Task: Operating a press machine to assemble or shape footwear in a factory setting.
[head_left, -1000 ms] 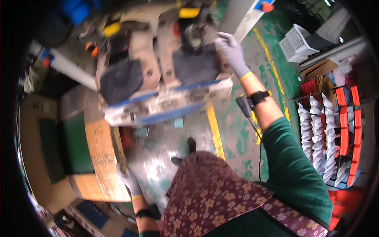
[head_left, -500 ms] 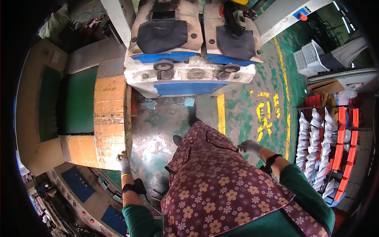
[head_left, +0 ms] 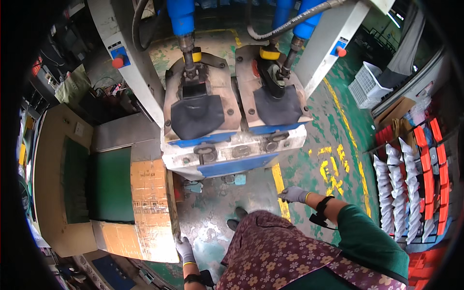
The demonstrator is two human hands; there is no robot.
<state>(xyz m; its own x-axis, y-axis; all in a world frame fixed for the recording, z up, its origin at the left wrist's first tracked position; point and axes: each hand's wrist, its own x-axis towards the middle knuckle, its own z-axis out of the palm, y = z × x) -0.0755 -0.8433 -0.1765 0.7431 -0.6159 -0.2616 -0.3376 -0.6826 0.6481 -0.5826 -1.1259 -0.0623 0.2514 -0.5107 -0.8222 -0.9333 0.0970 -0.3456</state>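
My left hand (head_left: 184, 249), in a pale grey glove, is low beside the edge of the cardboard-covered bench (head_left: 153, 193). Its fingers point forward, and nothing shows in them. Farther forward on the right, my right hand (head_left: 294, 194), gloved alike, hangs above the floor with its fingers loosely bent and no object visible. Ahead stands a two-station hydraulic press (head_left: 232, 153). A black flap (head_left: 198, 117) covers the front of its left pad, and another black flap (head_left: 278, 105) lies on the right one. On the right pad, a black shoe-like piece (head_left: 271, 88) sits under the press rod.
Posts with red buttons (head_left: 117, 61) flank the press. At the right, a rack (head_left: 425, 174) holds red-orange strips and twisted silvery wrapped pieces. White plastic baskets (head_left: 368, 84) stand behind it. Pedals (head_left: 235, 180) lie on the floor below the press. The bench has a green recess (head_left: 111, 183).
The view has tilted up, bringing the press's blue cylinders and left post into sight. My right hand has moved forward; my left hand stays by the bench edge.
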